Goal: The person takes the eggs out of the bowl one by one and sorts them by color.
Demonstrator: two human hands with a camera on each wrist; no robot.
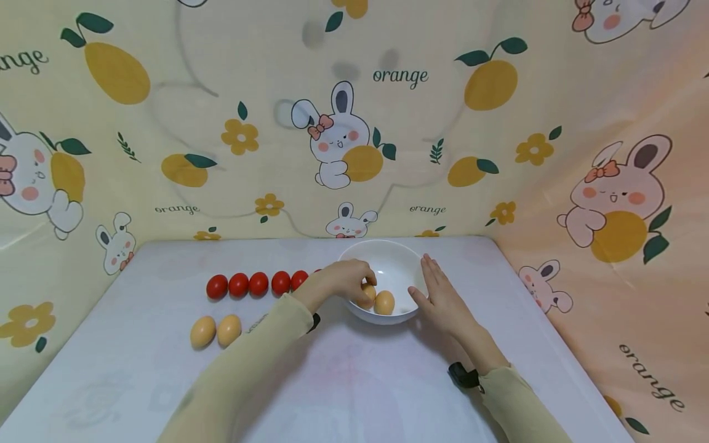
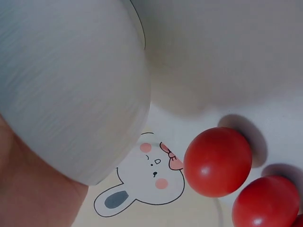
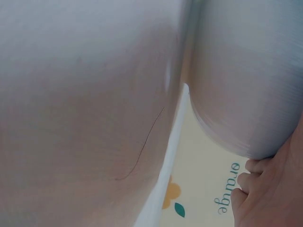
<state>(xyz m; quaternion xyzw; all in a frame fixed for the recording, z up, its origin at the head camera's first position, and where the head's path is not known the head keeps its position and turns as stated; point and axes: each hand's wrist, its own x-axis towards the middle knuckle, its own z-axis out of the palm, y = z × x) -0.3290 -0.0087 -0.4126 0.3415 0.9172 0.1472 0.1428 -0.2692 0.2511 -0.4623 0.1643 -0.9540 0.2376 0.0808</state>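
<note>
A white bowl (image 1: pixel 379 319) stands toward the back of the table, right of its middle. My left hand (image 1: pixel 344 280) reaches over the bowl's left rim, its fingers curled round a tan egg (image 1: pixel 367 296) low inside. A second tan egg (image 1: pixel 384 303) lies just right of it in the bowl. Against the bowl's right side rests my right hand (image 1: pixel 445 304), fingers straight and thumb over the rim. In the right wrist view, the fingertips (image 3: pixel 255 165) touch the bowl's outer wall (image 3: pixel 246 85). The left wrist view hides the left fingers behind the bowl (image 2: pixel 75 85).
Several glossy red egg-shaped things (image 1: pixel 258 284) stand in a row left of the bowl, the last partly behind my left wrist. In front of them are two more tan eggs (image 1: pixel 203 332), near my left forearm. A printed cloth (image 1: pixel 221 123) backs the white table (image 1: pixel 354 394).
</note>
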